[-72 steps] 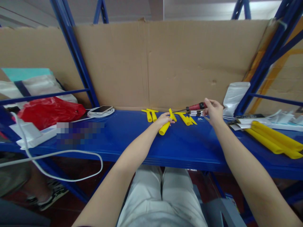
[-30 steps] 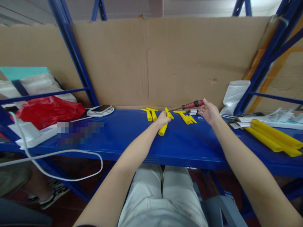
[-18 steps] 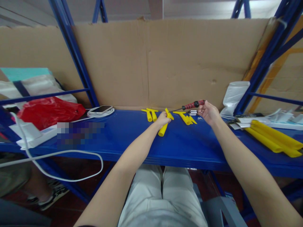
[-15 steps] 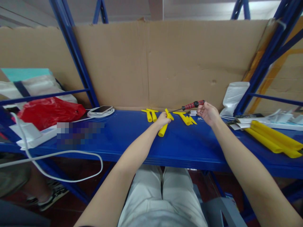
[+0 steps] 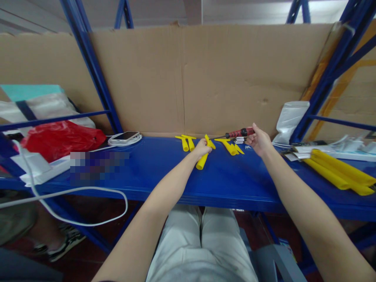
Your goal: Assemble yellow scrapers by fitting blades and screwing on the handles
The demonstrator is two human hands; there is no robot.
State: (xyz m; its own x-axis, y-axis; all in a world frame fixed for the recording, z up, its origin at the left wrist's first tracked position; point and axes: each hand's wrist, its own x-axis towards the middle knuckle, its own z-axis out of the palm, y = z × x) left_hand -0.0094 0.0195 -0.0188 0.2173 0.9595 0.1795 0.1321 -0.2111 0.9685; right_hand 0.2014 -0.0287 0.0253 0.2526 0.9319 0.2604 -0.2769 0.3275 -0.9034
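My left hand is closed around a yellow T-shaped plastic piece, its round tube end pointing towards me. My right hand has its fingers at the butt of a red and black screwdriver, gripping the handle's end. The screwdriver's thin shaft runs left to the piece in my left hand; its tip is hidden there. Just left of that hand lie two smaller yellow T-shaped pieces. More yellow pieces lie between my hands, by small white parts and tiny metal bits, perhaps screws.
Long yellow tubes lie at the right on the blue bench. A phone on a coiled white cable, a red bag and a power strip are at the left. Cardboard closes the back.
The screwdriver's handle has dropped slightly, and my right hand has shifted at its end, the fingers a little more spread. My left hand and its yellow piece have stayed put.
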